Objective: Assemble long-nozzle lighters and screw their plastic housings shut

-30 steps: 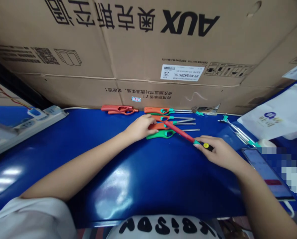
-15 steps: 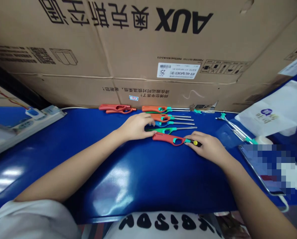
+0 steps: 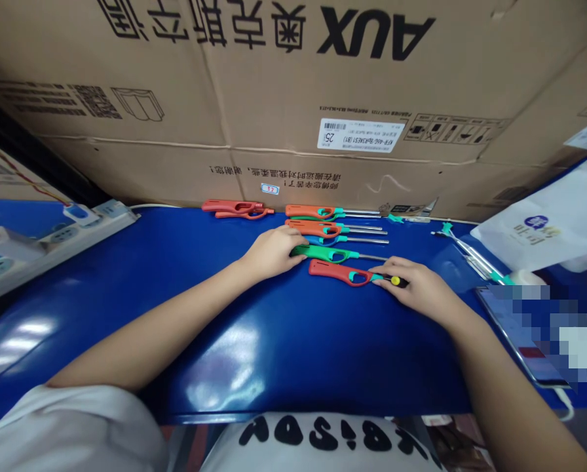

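My left hand rests on the blue table, its fingers curled on the handle end of a green lighter. Just in front of that lies a red long-nosed lighter with a teal trigger, flat on the table. My right hand pinches its black tip with the yellow dot. Behind them lie two orange lighters in a row, their metal nozzles pointing right.
A red lighter pair lies at the back by a big cardboard box. Loose metal nozzles, a phone and a white bag are on the right. A power strip sits at the left.
My right hand has lowered the red lighter from a raised tilt until it lies flat on the table, in front of the green one. My left hand has stayed by the row.
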`<state>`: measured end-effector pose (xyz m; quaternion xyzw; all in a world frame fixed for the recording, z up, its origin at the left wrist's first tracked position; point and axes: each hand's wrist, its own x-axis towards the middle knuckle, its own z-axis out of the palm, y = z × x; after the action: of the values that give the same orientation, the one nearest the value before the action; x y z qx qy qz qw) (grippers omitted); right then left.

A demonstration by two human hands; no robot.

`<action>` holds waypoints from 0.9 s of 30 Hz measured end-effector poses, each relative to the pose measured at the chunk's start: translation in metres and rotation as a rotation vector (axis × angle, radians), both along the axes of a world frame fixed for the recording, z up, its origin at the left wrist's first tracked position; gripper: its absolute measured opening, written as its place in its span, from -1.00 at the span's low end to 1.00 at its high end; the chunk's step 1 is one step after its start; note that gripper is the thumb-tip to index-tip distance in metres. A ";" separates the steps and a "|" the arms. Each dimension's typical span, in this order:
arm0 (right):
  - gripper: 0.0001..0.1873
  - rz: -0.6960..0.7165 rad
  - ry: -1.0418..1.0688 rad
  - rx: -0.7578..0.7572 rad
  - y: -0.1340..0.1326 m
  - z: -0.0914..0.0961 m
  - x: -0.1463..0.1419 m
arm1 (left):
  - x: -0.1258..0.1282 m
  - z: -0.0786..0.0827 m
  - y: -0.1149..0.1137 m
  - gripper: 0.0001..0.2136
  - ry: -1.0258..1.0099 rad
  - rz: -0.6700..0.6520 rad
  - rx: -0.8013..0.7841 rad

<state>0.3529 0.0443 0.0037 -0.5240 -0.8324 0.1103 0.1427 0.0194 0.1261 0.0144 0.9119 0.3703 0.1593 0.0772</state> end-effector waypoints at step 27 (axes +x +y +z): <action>-0.88 0.203 0.503 0.283 0.016 0.080 -0.135 | -0.001 -0.014 -0.096 -0.70 -0.164 -0.059 -0.207</action>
<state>0.2180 0.0599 0.0833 -0.3691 -0.8262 0.1331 0.4043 0.0180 0.0305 0.0006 0.8935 0.3501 0.1915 0.2057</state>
